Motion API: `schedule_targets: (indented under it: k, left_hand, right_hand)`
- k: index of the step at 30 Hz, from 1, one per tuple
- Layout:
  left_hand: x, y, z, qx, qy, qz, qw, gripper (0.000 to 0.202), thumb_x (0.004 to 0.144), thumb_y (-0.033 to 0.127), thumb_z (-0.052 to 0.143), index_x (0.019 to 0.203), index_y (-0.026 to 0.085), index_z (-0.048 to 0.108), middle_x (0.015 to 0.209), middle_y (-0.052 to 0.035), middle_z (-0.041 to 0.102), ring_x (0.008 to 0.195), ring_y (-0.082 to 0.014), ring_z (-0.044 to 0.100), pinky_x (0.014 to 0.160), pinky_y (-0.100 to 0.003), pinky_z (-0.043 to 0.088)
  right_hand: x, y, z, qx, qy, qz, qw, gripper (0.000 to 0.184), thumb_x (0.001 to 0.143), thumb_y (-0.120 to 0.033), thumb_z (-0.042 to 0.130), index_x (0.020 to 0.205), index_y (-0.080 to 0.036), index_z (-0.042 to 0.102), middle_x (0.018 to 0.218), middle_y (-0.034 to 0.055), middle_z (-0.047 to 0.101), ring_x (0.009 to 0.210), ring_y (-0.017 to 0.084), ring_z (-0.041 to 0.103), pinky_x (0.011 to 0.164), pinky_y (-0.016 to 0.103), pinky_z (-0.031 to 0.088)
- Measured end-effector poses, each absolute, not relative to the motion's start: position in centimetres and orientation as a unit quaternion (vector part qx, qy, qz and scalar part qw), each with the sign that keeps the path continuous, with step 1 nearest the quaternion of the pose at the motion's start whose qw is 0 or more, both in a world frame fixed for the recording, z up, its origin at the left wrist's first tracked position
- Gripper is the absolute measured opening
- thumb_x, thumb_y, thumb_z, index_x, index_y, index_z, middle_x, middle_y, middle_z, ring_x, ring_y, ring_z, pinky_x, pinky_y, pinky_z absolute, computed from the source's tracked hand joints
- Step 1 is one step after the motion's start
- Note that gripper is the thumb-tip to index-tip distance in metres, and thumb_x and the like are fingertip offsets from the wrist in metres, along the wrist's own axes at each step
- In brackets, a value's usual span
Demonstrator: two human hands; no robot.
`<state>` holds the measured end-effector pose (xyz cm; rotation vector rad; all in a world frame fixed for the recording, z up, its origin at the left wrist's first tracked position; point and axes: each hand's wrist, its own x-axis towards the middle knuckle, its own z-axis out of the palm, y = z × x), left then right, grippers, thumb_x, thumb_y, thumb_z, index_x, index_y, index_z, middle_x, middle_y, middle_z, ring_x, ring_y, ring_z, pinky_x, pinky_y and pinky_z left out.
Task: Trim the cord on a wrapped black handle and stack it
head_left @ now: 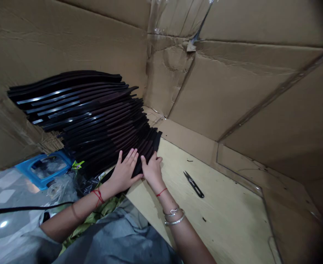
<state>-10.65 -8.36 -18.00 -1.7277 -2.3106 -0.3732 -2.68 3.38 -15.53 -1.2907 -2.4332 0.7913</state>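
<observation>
A large fanned stack of long black strips (95,113), glossy toward the left and dull brown-black toward the right, leans against the cardboard and comes down onto the board. My left hand (124,170) lies on the lowest strips with its fingers stretched out. Close beside it, my right hand (152,170) bends its fingers round the near end of the strips, thumb raised; the fingertips are partly hidden. Black thread snips (194,185) lie on the pale board to the right of my right hand, touched by neither hand.
Tall cardboard walls (232,80) enclose the back and right of the pale wooden board (227,212). Small dark scraps (204,219) dot the board. At left are a blue plastic frame (37,179), crumpled clear plastic (65,189) and a black cord (26,209).
</observation>
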Motion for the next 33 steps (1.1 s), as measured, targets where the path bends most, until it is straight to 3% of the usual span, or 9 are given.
schedule_targets:
  k: [6,10,15,17,19,21,24,27,33]
  left_hand:
    - [-10.5,-8.5,-17.5,-0.582,-0.793,-0.129,0.127,0.072,0.094,0.051,0.037,0.148,0.004,0.028,0.155,-0.0184,0.022,0.146,-0.0287,0.015,0.116,-0.057,0.006]
    - [-10.3,-9.2,-17.6,-0.583,-0.792,-0.133,0.122,0.070,0.096,0.050,0.036,0.146,0.002,0.032,0.154,-0.0195,0.026,0.145,-0.0293,0.021,0.115,-0.054,0.017]
    - [-9.4,-11.0,-18.9,-0.547,-0.814,-0.152,0.122,0.087,0.088,0.063,0.042,0.146,0.001,0.029,0.151,-0.0227,0.031,0.141,-0.0328,0.030,0.112,-0.052,0.028]
    - [-9.2,-11.5,-19.6,-0.533,-0.820,-0.161,0.131,0.088,0.085,0.061,0.048,0.147,0.002,0.028,0.150,-0.0236,0.032,0.139,-0.0336,0.034,0.111,-0.053,0.029]
    - [-9.5,-11.9,-20.0,-0.537,-0.817,-0.163,0.132,0.078,0.088,0.050,0.047,0.147,0.003,0.028,0.150,-0.0217,0.033,0.139,-0.0315,0.035,0.111,-0.050,0.031]
    - [-10.2,-12.0,-20.1,-0.547,-0.812,-0.160,0.128,0.067,0.092,0.038,0.043,0.147,0.004,0.029,0.151,-0.0194,0.034,0.140,-0.0293,0.033,0.110,-0.048,0.033]
    - [-11.3,-12.2,-19.8,-0.557,-0.807,-0.154,0.121,0.059,0.093,0.026,0.038,0.146,0.004,0.030,0.152,-0.0173,0.032,0.142,-0.0275,0.028,0.110,-0.049,0.034]
    - [-11.9,-12.4,-19.5,-0.563,-0.804,-0.147,0.122,0.056,0.093,0.020,0.035,0.147,0.003,0.029,0.153,-0.0162,0.030,0.143,-0.0257,0.026,0.111,-0.046,0.035]
    - [-10.9,-12.2,-19.0,-0.559,-0.801,-0.115,0.180,0.061,0.095,0.034,0.039,0.145,0.001,0.033,0.154,-0.0169,0.028,0.144,-0.0292,0.023,0.113,-0.049,0.031]
  right_hand:
    - [-2.4,2.9,-14.9,-0.445,-0.848,0.256,0.134,0.070,0.098,-0.040,0.048,0.149,0.001,0.023,0.127,0.0272,0.037,0.097,0.035,0.061,0.085,0.041,0.049]
    - [-2.2,2.8,-14.7,-0.444,-0.847,0.261,0.133,0.070,0.098,-0.041,0.048,0.148,0.002,0.024,0.126,0.0285,0.039,0.097,0.037,0.061,0.084,0.044,0.049]
    - [-1.5,3.3,-15.1,-0.431,-0.837,0.304,0.146,0.063,0.094,-0.032,0.056,0.139,0.005,0.036,0.120,0.0288,0.048,0.105,0.036,0.059,0.090,0.044,0.048]
    - [-1.4,3.4,-15.3,-0.422,-0.827,0.339,0.153,0.053,0.093,-0.030,0.057,0.133,0.001,0.045,0.117,0.0253,0.053,0.096,0.031,0.063,0.082,0.039,0.054]
    - [-1.7,3.4,-15.5,-0.414,-0.812,0.380,0.156,0.044,0.093,-0.029,0.057,0.127,-0.004,0.049,0.116,0.0219,0.054,0.077,0.023,0.067,0.064,0.031,0.057]
    - [-2.4,3.2,-15.7,-0.408,-0.799,0.412,0.160,0.038,0.092,-0.025,0.057,0.123,-0.005,0.050,0.118,0.0207,0.054,0.063,0.017,0.066,0.048,0.024,0.055]
    - [-3.7,2.8,-16.0,-0.407,-0.788,0.431,0.167,0.029,0.090,-0.016,0.057,0.116,-0.004,0.051,0.118,0.0226,0.053,0.062,0.017,0.066,0.041,0.020,0.051]
    - [-4.4,2.5,-16.4,-0.408,-0.789,0.427,0.168,0.024,0.090,-0.012,0.055,0.113,-0.003,0.051,0.116,0.0240,0.054,0.063,0.018,0.066,0.041,0.020,0.050]
    - [-3.6,3.1,-16.2,-0.394,-0.815,0.392,0.164,0.022,0.092,-0.020,0.058,0.109,-0.007,0.055,0.096,0.0139,0.063,0.063,0.018,0.066,0.060,0.025,0.055]
